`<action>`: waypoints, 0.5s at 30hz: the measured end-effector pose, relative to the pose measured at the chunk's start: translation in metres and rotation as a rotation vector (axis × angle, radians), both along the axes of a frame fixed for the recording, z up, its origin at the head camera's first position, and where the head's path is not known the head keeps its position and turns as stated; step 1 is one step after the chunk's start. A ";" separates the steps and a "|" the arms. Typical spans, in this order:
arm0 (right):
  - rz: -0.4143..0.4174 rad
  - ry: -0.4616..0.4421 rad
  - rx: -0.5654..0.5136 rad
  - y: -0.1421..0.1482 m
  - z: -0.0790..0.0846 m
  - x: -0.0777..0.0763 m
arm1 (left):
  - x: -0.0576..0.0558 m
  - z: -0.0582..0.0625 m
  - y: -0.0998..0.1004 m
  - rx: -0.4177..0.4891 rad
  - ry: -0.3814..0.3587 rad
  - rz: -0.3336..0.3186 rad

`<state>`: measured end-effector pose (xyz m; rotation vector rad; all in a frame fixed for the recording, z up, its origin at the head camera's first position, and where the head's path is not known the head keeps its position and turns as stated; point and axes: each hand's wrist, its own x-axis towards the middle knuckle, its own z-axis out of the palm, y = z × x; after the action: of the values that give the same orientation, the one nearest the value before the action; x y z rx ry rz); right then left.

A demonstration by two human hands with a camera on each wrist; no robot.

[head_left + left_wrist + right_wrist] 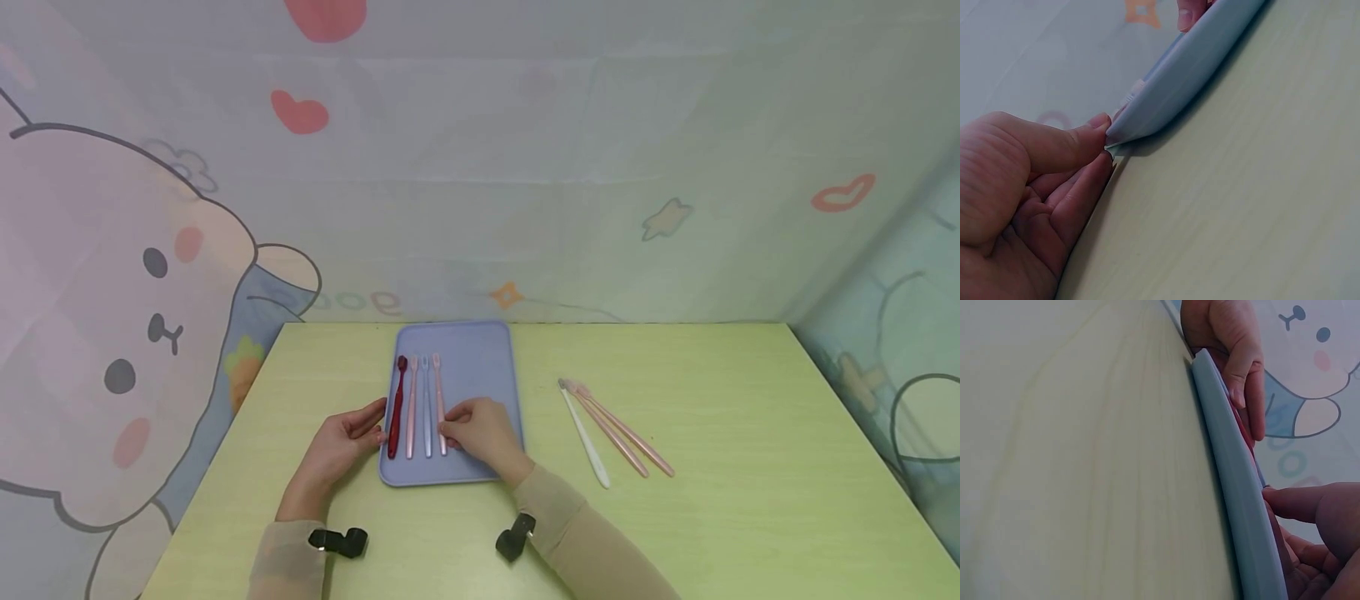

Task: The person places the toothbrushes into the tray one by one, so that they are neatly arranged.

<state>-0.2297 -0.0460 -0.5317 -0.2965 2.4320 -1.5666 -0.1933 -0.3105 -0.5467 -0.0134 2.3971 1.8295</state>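
Observation:
A blue tray (480, 358) lies on the table, with a dark red toothbrush (397, 412), a pink toothbrush (411, 412), a light blue toothbrush (427, 408) and a second pink toothbrush (440, 392) side by side on it, heads away from me. My left hand (341, 446) holds the tray's left rim, thumb on top and fingers below, as the left wrist view shows. With thumb and fingers my right hand (483, 432) pinches the handle of the rightmost pink toothbrush. In the right wrist view, the tray wall (1229, 469) partly hides the toothbrushes.
Right of the tray, a white toothbrush (587, 437) and two pink toothbrushes (630, 429) lie on the yellow-green table (750, 400), their heads close together. Behind the table hangs a printed cloth (480, 167). A black wrist camera (341, 542) sits on each sleeve.

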 end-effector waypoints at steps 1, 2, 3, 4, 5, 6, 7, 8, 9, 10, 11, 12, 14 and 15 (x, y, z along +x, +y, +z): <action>-0.001 0.001 0.002 0.000 0.000 0.000 | 0.000 0.000 0.000 0.001 -0.001 0.005; -0.003 0.001 0.002 0.000 0.000 0.000 | 0.000 0.001 0.001 -0.006 0.002 0.003; -0.005 -0.002 0.001 0.000 -0.001 0.000 | 0.000 0.001 0.001 -0.005 0.001 0.005; -0.008 -0.002 -0.001 0.000 -0.001 0.000 | 0.000 0.001 0.001 -0.008 0.000 0.004; -0.010 -0.002 -0.003 0.000 -0.002 0.000 | 0.000 0.002 0.002 -0.007 -0.003 0.007; -0.012 -0.002 -0.004 0.001 -0.002 0.000 | 0.000 0.003 0.002 -0.008 -0.004 0.005; -0.014 0.000 -0.006 0.001 -0.003 0.000 | 0.000 0.003 0.003 -0.008 -0.005 0.004; -0.017 0.002 -0.009 0.001 -0.003 0.000 | 0.001 0.004 0.003 -0.010 -0.004 0.000; -0.017 0.006 -0.010 0.001 -0.004 0.000 | 0.001 0.005 0.003 -0.004 -0.007 0.002; -0.017 0.012 -0.014 0.001 -0.004 0.000 | 0.002 0.005 0.003 -0.006 -0.005 -0.001; -0.018 0.014 -0.017 0.002 -0.005 0.001 | 0.002 0.006 0.003 -0.006 -0.005 -0.001; -0.018 0.016 -0.021 0.002 -0.005 0.001 | 0.003 0.006 0.003 -0.005 -0.005 -0.001; -0.019 0.017 -0.030 0.002 -0.006 0.001 | 0.003 0.006 0.003 -0.013 -0.002 -0.002; -0.019 0.019 -0.035 0.002 -0.007 0.002 | 0.003 0.007 0.003 -0.014 -0.003 -0.001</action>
<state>-0.2280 -0.0439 -0.5384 -0.2963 2.4306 -1.6232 -0.1899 -0.3072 -0.5400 -0.0156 2.4076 1.8106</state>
